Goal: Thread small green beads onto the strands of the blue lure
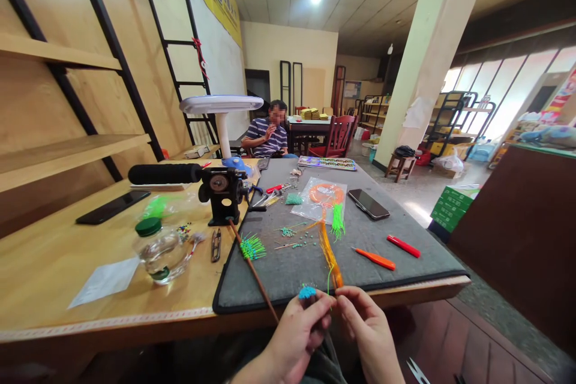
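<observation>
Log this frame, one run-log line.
left hand: pinches turquoise tuft | right hand: pinched beside green thread | nearby: orange strands | surface: gray mat

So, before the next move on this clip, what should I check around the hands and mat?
Left hand pinching the teal tuft: ok.
Right hand holding the green thread: cannot tell.
Orange cord bundle free of knots: cannot tell.
Wooden rod clear of the left hand: cannot tell, its end lies close.
Loose teal beads gathered on the grey mat: not ok, scattered.
Thread snips beside the mat: ok.
</observation>
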A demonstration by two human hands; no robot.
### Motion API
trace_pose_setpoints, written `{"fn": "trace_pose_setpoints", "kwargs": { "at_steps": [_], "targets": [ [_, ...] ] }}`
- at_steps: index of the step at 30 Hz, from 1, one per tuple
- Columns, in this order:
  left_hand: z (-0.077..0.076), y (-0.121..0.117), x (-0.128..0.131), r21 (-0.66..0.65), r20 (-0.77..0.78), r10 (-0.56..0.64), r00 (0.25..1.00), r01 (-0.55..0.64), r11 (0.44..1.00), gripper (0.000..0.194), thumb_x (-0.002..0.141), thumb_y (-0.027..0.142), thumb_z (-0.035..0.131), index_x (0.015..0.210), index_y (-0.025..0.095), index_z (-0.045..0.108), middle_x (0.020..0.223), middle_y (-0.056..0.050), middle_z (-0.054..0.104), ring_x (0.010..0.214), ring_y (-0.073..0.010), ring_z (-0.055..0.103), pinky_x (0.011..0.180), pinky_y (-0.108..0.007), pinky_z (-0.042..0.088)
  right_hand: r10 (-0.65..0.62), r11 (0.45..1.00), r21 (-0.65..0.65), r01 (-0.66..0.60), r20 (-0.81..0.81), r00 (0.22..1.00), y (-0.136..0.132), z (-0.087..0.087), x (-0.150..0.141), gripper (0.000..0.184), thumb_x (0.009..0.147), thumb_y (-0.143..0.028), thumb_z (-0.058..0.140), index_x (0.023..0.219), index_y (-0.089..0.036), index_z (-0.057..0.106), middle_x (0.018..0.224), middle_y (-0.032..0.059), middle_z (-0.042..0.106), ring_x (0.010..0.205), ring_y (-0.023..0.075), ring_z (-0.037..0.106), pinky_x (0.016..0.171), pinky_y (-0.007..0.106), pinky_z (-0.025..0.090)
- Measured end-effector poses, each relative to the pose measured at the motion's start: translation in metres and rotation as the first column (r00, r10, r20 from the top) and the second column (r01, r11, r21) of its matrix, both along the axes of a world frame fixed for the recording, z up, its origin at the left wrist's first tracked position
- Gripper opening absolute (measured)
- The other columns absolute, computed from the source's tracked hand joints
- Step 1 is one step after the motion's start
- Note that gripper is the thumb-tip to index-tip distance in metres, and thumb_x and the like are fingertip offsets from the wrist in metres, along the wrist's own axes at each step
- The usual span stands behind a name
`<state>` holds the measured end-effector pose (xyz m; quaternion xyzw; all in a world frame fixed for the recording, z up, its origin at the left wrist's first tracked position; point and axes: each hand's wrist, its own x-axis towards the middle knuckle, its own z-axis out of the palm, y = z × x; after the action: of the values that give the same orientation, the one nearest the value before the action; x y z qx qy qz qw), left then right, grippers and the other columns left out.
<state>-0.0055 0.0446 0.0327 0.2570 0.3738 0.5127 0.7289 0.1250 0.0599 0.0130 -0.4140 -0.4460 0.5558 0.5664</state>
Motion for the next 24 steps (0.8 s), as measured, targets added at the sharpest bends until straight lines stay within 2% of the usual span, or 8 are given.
{"fn": "trace_pose_setpoints", "kwargs": {
  "at_steps": [6,10,16,21,24],
  "targets": [
    [0.001,0.003,0.000,-0.046,0.016,0.019,1.000,-0.018,0.999,0.045,0.052,0.041,0.084,0.073,0.013,0.056,0.054,0.004,0.048,0.045,-0.0020,0.030,0.041,-0.016,0.007,0.078,0.994,0.071,-0.082,0.056,0.995,0.007,0.005,-0.002,0.028,0.068,-0.042,0.076,0.080,-0.018,0.067,0.068,0.0001,0.062,0.060,0.0124,0.054,0.056,0.022,0.044],
    [-0.002,0.005,0.001,-0.026,-0.015,0.018,1.000,-0.018,0.999,0.045,0.054,0.043,0.083,0.074,0.013,0.056,0.053,0.005,0.047,0.044,-0.0020,0.028,0.041,-0.016,0.007,0.086,0.992,0.085,-0.094,0.094,0.992,0.010,0.010,-0.003,0.028,0.068,-0.043,0.075,0.073,-0.017,0.064,0.066,-0.0009,0.059,0.061,0.0128,0.053,0.058,0.022,0.044],
    [-0.003,0.005,0.001,-0.001,-0.054,0.003,0.999,-0.003,1.000,0.043,0.057,0.044,0.080,0.072,0.014,0.055,0.052,0.006,0.046,0.042,-0.0020,0.025,0.040,-0.018,0.007,0.131,0.990,0.030,-0.134,0.087,0.988,0.008,0.019,-0.004,0.031,0.068,-0.046,0.074,0.069,-0.018,0.060,0.062,-0.0028,0.055,0.056,0.0118,0.050,0.053,0.021,0.042],
    [-0.001,0.003,0.000,0.014,-0.050,0.027,0.998,-0.026,1.000,0.041,0.058,0.043,0.081,0.075,0.013,0.059,0.056,0.004,0.050,0.043,-0.0018,0.027,0.040,-0.017,0.007,0.031,0.998,0.056,-0.036,0.091,0.995,0.002,0.021,-0.005,0.031,0.069,-0.047,0.072,0.069,-0.019,0.058,0.063,-0.0024,0.053,0.061,0.0139,0.050,0.059,0.023,0.043],
    [0.000,0.001,-0.001,0.015,-0.005,0.051,0.999,-0.051,0.999,0.041,0.059,0.043,0.081,0.078,0.012,0.061,0.058,0.003,0.050,0.044,-0.0011,0.026,0.039,-0.017,0.006,0.025,0.990,0.136,-0.041,0.114,0.993,-0.005,0.021,-0.007,0.029,0.074,-0.047,0.068,0.070,-0.020,0.058,0.068,-0.0004,0.055,0.066,0.0159,0.053,0.065,0.025,0.045]
  ]
}}
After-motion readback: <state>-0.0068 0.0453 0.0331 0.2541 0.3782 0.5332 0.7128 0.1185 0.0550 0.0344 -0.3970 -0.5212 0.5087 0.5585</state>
